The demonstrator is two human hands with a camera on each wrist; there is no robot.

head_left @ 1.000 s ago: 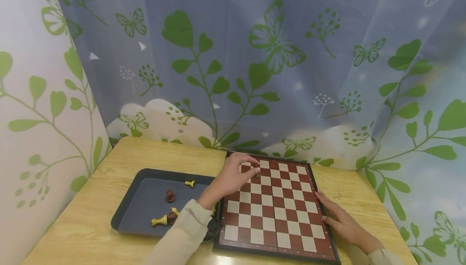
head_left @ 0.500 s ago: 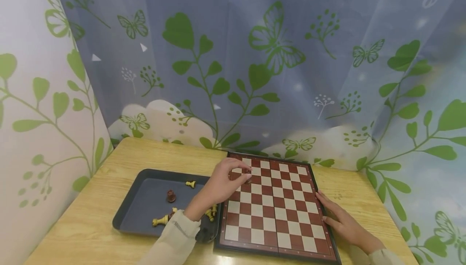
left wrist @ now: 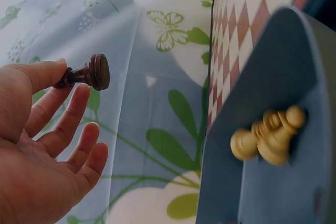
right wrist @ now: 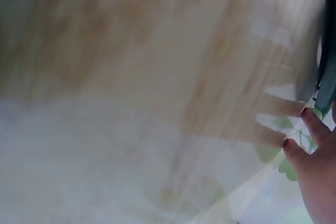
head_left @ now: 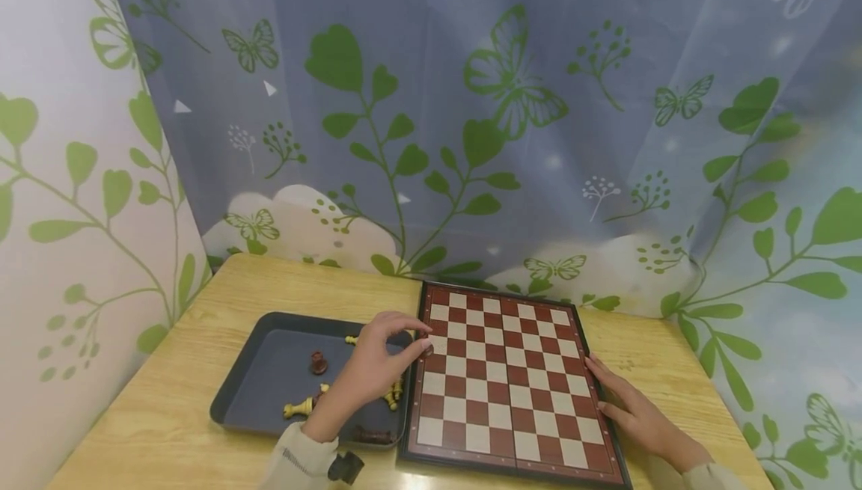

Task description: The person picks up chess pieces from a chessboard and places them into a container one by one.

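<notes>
Between thumb and index finger, my left hand (head_left: 370, 363) pinches a dark brown chess piece (left wrist: 94, 73); its top is hidden by the fingertips and its round base points outward. The hand is over the seam between the tray (head_left: 259, 378) and the chessboard (head_left: 501, 370), near the board's left edge. No pieces show on the board's squares. At the board's right side my right hand (head_left: 633, 411) rests with fingers extended against the edge. The right wrist view catches only part of that hand (right wrist: 320, 166).
Inside the tray lie a brown piece (head_left: 319, 362), a yellow piece (head_left: 298, 408), another dark piece (head_left: 373, 436) and several more yellow ones, some partly behind the left arm. A wooden table (head_left: 168, 378) bears everything. A patterned curtain (head_left: 431, 138) hangs behind.
My left hand has moved left and toward me, from the board's far left squares to its left edge, carrying the dark chess piece. The right hand stays against the board.
</notes>
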